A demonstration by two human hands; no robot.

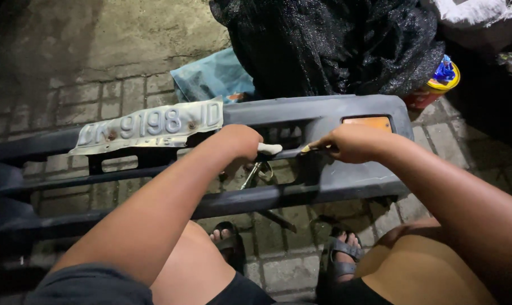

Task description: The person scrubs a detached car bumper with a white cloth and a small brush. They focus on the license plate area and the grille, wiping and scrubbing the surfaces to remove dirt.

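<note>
one long grey car bumper [335, 113] lies across the brick floor [86, 96] in front of the person. two hands work at the slot in its middle. the left hand [242, 141] is curled shut around one small white thing [269, 149] that pokes out past the fingers; i cannot tell what it is. the right hand [349, 142] is closed around one thin tool [305, 149], and its yellowish tip sticks out toward the left hand. the two hands are near each other but apart. one bent white plate [149, 125] sits on the bumper just left of the left hand. one orange lamp [368, 122] is set in the bumper just above the right hand. one metal tool [250, 175] hangs under the left hand. one black sack [324, 45] sits behind the bumper, with one red and yellow can [436, 87] beside it. two feet in sandals [343, 257] rest on the bricks below.
</note>
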